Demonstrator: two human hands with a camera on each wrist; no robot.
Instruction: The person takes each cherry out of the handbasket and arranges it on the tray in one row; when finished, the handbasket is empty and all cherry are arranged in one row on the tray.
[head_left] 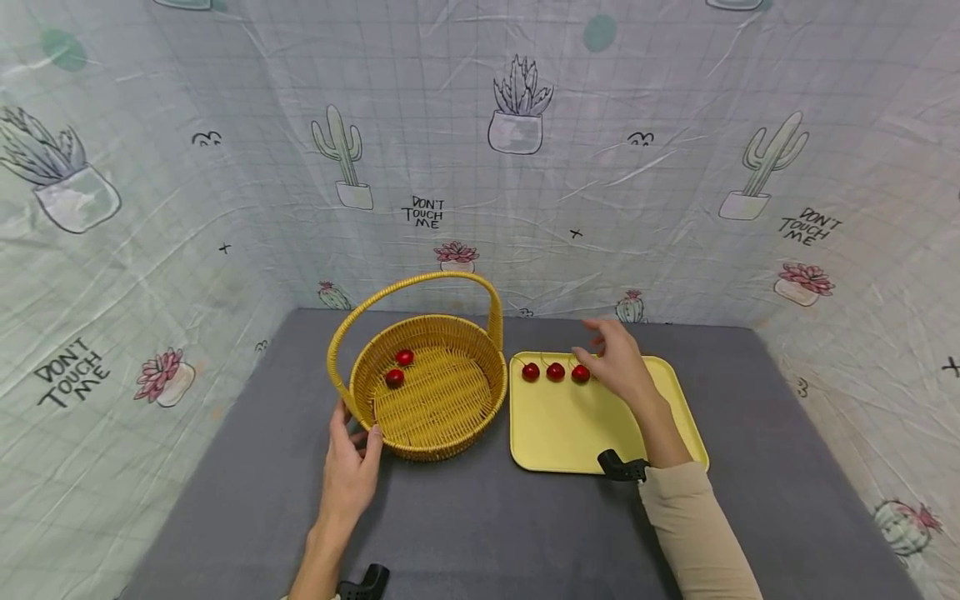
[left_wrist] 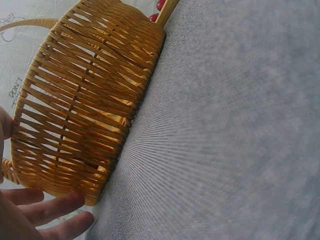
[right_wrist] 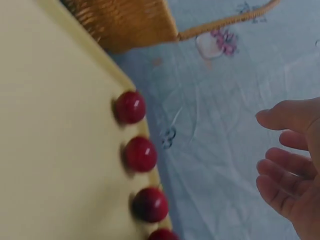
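On the gray desk (head_left: 480,533), the left hand (head_left: 351,471), fingers loose and spread, touches the wicker basket (head_left: 442,404) beside its handle's foot; two cherries (head_left: 394,378) lie inside. The right hand (head_left: 617,358), nearer the row of cherries (head_left: 555,372), hangs empty, thumb and fingers apart, over the yellow tray (head_left: 566,429). That row runs left-right along the tray's far edge, reaching leftward from beneath this hand.

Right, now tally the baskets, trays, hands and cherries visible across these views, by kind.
Basket: 1
Tray: 1
Left hand and right hand: 2
Cherries: 6 (2 in the basket, 4 on the tray; more may be hidden)
Total: 10 visible
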